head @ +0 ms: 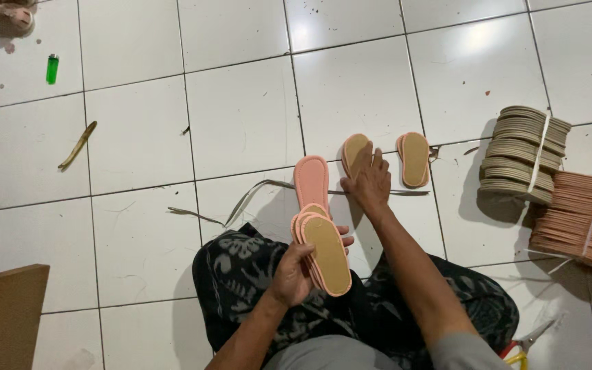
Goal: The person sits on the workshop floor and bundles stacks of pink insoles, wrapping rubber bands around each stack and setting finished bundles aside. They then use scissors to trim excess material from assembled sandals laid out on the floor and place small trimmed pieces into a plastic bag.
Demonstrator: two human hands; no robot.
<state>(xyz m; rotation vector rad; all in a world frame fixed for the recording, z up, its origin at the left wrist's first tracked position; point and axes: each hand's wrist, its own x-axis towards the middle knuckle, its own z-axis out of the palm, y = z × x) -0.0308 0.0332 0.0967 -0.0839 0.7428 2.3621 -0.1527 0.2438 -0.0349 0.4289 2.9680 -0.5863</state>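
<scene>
Laying soles on floor: left hand (294,274) clamps sole stack (323,250); right hand (368,179), fingers flat, presses sole (353,152). Keep rows aligned beside pink sole (311,181).

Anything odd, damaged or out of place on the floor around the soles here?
Nothing looks damaged. Loose bits lie on the white tile floor: a green lighter, a tan strip and a grey strap scrap. The left hand holds a stack of soles; the right hand touches a sole.

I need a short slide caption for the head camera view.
Seated on white floor tiles, left hand holds a stack of pink soles while right hand touches a sole on the floor.
</scene>
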